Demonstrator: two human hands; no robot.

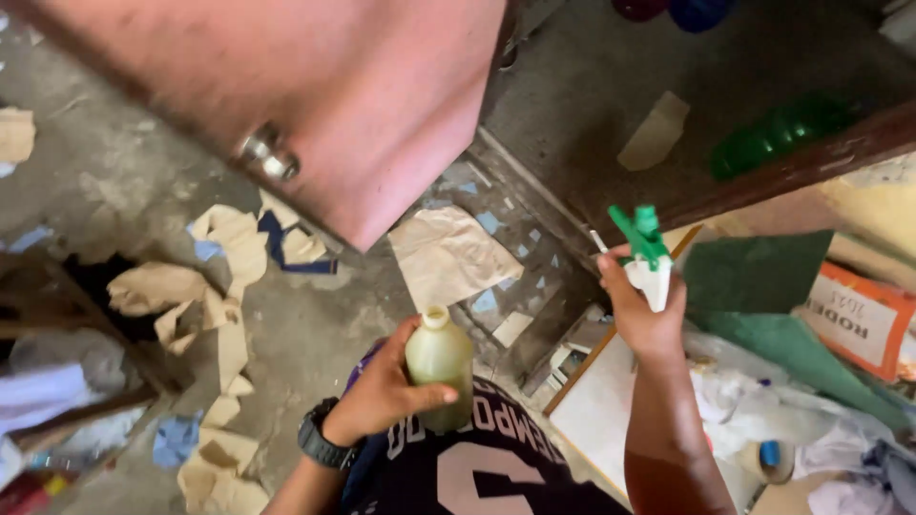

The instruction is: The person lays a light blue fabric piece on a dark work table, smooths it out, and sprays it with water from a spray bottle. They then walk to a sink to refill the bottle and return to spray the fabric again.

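Low at centre of view, left hand [382, 396] wrapped round small plastic bottle [440, 367] of yellowish liquid, neck open, held upright above dark shirt [487, 458]. Black watch [320, 441] on left wrist. Up and to right, well apart from bottle, right hand [641, 315] gripping green and white spray head [647, 250], nozzle pointing left. Below: concrete floor [315, 334] strewn with torn brown paper [448, 256]. Right: white board [596, 415], green sheet [763, 277], orange box [859, 319].

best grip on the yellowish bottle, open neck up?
Likely around the mid-body from the side, as the left hand holds the bottle now: it stands upright with its neck uncapped, so a side wrap keeps it level and leaves the opening free. The right hand holds the green spray head.
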